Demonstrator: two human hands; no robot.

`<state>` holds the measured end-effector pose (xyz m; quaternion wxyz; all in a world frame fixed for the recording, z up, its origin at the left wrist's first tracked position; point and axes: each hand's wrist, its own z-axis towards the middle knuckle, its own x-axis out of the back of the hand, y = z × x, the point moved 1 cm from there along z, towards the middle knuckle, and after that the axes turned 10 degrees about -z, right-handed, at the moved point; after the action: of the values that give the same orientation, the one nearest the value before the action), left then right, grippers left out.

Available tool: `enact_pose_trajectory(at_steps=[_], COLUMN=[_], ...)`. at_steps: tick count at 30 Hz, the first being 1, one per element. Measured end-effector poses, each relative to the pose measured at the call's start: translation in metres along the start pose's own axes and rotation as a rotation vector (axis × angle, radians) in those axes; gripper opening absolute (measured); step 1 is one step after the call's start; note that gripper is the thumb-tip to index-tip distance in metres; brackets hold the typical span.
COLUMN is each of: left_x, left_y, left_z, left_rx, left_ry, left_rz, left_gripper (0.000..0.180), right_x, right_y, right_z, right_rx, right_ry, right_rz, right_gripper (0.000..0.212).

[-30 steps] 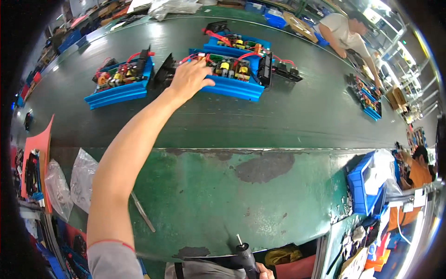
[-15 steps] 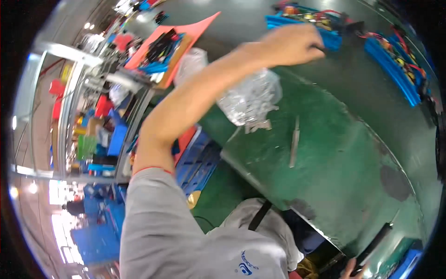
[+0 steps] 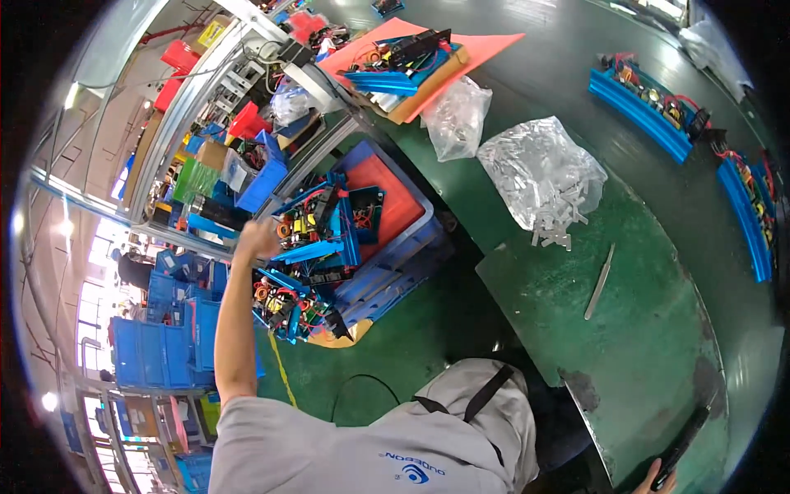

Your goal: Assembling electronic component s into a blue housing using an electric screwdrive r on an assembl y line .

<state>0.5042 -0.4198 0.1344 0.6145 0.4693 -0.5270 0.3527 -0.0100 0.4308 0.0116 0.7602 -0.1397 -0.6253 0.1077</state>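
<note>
My left hand (image 3: 260,240) reaches out to the left, at the edge of several blue-framed circuit board assemblies (image 3: 309,226) piled in and over a blue crate (image 3: 415,235). Its fingers are smeared and partly hidden, so I cannot tell whether they grip a frame. At the lower right, my right hand (image 3: 656,477) is closed around a black screwdriver (image 3: 685,438), whose thin bit points up and away over the green table. Further up that table lie slim metal tweezers (image 3: 600,282) and an open clear plastic bag (image 3: 539,177) with small metal brackets spilling from its mouth.
Two more blue-framed assemblies (image 3: 642,111) (image 3: 747,216) lie along the far right. An orange sheet (image 3: 485,51) bears another assembly, with a second plastic bag (image 3: 457,119) beside it. Metal shelving (image 3: 177,123) with bins stands left. The green table (image 3: 650,346) has a raised sheet edge.
My left hand has swung from the far assemblies on the table back to the crate at the left. The view has turned left, and the right hand keeps hold of the screwdriver.
</note>
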Motion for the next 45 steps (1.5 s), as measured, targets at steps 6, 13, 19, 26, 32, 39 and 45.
enact_pose_trajectory(at_steps=[6,13,19,26,32,39,45], left_x=[-0.149,-0.187,-0.179,-0.156,-0.123,-0.061,-0.045], left_y=[0.058,0.082,0.064,0.146,0.213,0.326,0.463], left_z=[-0.057,-0.047,-0.038,-0.056,-0.100,-0.131,-0.168], left_rx=[0.697,0.697,0.539,0.458,0.275,-0.084,-0.549], left_ry=[-0.276,0.080,0.159,0.253,0.188,-0.064,-0.485], left_rz=[-1.289,-1.589,-1.679,-1.747,-1.557,-1.270,-0.939], left_gripper=[0.078,0.042,0.041,0.038,0.048,0.035,0.022], right_x=[0.019,0.026,0.028,0.034,0.039,0.060,0.049], right_y=[-0.026,-0.034,-0.035,-0.034,-0.024,-0.025,0.002], right_z=[-0.009,-0.012,-0.009,-0.014,-0.018,-0.026,-0.030], right_rx=[-0.019,0.000,0.040,0.029,-0.020,-0.225,-0.149], right_ry=[0.068,0.078,0.061,0.075,0.031,0.084,0.487], right_rz=[-0.078,-0.045,-0.055,-0.078,-0.098,-0.256,-0.055], right_gripper=[0.060,0.060,0.060,0.064,0.066,0.067,0.033])
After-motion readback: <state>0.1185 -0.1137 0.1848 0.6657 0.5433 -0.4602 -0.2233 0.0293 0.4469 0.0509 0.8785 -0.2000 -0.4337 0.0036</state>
